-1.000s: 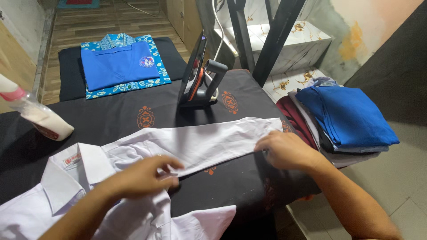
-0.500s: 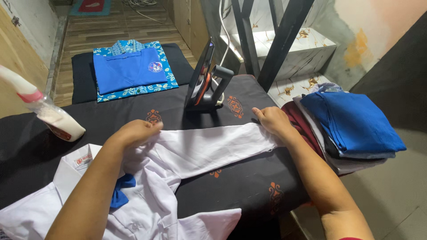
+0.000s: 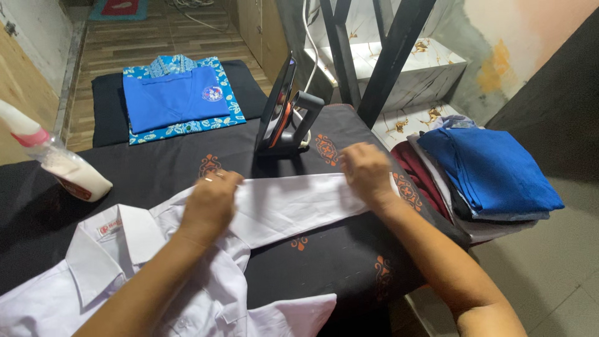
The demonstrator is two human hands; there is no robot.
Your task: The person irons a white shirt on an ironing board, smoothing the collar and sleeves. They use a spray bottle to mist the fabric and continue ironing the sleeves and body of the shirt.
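A white shirt (image 3: pixel 112 262) lies on a black cloth-covered ironing surface (image 3: pixel 337 262) with orange motifs. Its sleeve (image 3: pixel 293 203) stretches out to the right. My left hand (image 3: pixel 209 203) presses flat on the sleeve near the shoulder, a ring on one finger. My right hand (image 3: pixel 367 171) presses on the sleeve's cuff end. An electric iron (image 3: pixel 284 112) stands upright just behind the sleeve, between my hands.
A spray bottle (image 3: pixel 59 165) with a pink collar lies at the left. A folded blue shirt (image 3: pixel 178 97) rests on a dark mat on the floor behind. A stack of folded clothes (image 3: pixel 486 168), blue on top, sits at the right. Black metal posts (image 3: pixel 380 56) rise behind.
My left hand slid from the shirt's body up onto the sleeve near the shoulder. My right hand shifted back along the cuff end. The sleeve now lies flatter.
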